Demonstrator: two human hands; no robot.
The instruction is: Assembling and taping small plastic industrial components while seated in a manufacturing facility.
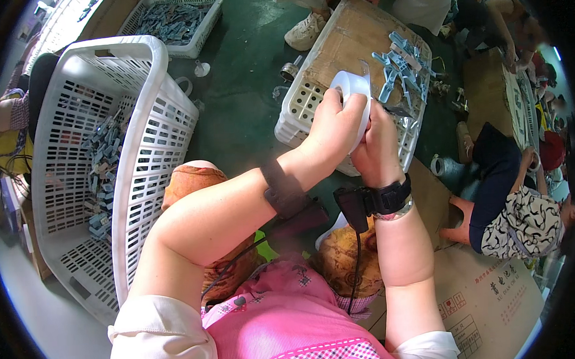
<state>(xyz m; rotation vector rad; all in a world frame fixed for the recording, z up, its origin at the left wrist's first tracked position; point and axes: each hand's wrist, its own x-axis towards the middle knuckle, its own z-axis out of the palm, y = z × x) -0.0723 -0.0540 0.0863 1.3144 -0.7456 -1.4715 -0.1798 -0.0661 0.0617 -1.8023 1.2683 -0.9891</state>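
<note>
A wide roll of clear tape (358,85) is in my left hand (336,123), its fingers wrapped round the near side of the roll. Against the roll's lower right edge, my right hand (377,151) is closed, with its fingertips partly hidden. Whatever it grips cannot be made out, though a small dark piece (398,112) shows just beyond its fingers. Both hands are above an upturned white plastic crate (300,108) topped with a cardboard sheet (336,39). Several light blue plastic clips (403,65) lie heaped on the cardboard, right of the tape.
On my left stands a tall white slotted basket (151,140) holding many grey-blue clips (104,168). Another white basket (198,45) of clips sits farther back. A printed cardboard box (491,299) is at lower right. Other people sit nearby at the right and far side.
</note>
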